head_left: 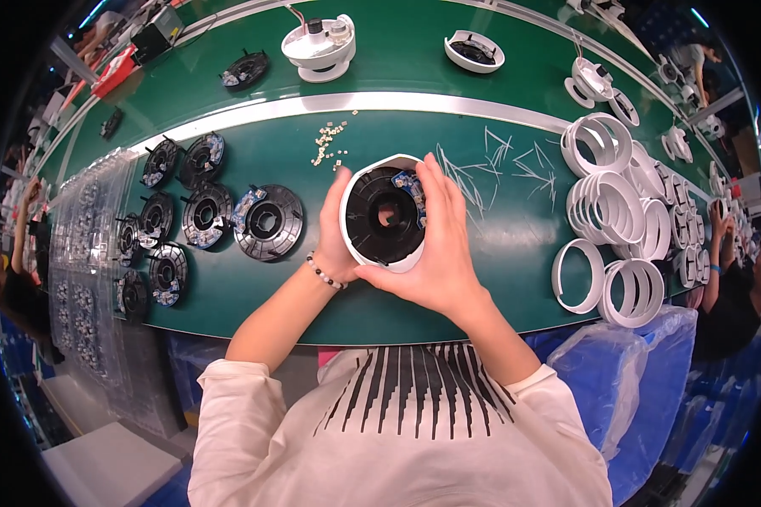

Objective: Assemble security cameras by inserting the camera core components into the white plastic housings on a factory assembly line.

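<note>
Between my two hands, above the green bench, is a round white housing (353, 228) with a black disc (372, 224) inside it. The disc has a hole in its middle and a blue circuit board (410, 188) at its upper right. My left hand (333, 228) grips the housing's left side, and a beaded bracelet is on that wrist. My right hand (442, 241) wraps round the right side, its thumb along the lower rim and fingers pointing up. The underside of the housing is hidden.
Several black discs with boards (268, 221) lie at left, beside clear plastic trays (84, 270). White rings (596, 211) are stacked at right. Small pale connectors (325, 142) and thin white strips (528, 165) are scattered beyond my hands. White housings (320, 55) stand past the pale rail (313, 105).
</note>
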Available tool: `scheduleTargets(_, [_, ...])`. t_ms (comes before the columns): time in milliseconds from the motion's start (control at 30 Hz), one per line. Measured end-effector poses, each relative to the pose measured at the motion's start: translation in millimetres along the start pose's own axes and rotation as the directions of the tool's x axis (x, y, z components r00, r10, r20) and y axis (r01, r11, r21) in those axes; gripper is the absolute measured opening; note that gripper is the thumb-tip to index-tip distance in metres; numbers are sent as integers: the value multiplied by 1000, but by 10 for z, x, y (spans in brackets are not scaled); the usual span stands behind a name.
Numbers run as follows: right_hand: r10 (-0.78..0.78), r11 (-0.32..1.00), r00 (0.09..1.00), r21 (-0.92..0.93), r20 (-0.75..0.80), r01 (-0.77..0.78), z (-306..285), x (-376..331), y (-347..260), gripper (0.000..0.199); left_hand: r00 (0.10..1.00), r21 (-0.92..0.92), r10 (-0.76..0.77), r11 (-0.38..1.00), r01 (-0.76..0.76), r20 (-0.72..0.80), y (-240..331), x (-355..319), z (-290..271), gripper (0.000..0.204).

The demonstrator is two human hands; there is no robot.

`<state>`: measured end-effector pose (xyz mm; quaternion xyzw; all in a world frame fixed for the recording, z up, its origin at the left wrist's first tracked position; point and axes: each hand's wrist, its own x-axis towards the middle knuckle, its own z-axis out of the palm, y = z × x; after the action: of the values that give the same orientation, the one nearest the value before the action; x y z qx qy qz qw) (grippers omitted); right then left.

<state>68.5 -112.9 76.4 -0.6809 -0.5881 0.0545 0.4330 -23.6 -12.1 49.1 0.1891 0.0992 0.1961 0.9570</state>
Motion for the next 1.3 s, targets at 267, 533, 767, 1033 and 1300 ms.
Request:
scheduleTargets(267, [-92, 995, 982, -18, 167, 96, -146, 133, 30, 111, 977, -77, -100, 990, 116, 187, 73, -13, -230, 83])
scheduleTargets(533, [48, 999, 991, -5, -122, -49, 111, 34, 77, 109, 987, 49, 155, 987, -154, -37, -69, -6, -31, 51])
scheduleTargets(767, [-26, 998, 974, -67, -225, 12, -61, 15, 267, 110, 985, 136, 162, 979, -153, -58, -137, 251, 276, 56])
scheduleTargets(1033, [-12, 967, 906, -235, -423, -97, -885, -532, 484, 78, 920, 361, 135, 933, 7, -367, 61, 1537, 149, 36])
scheduleTargets(1300, [313, 731, 817, -426, -484, -533, -1224, -1153, 750, 33, 915, 210, 269, 955, -211, -302, 324, 3292, -541, 29])
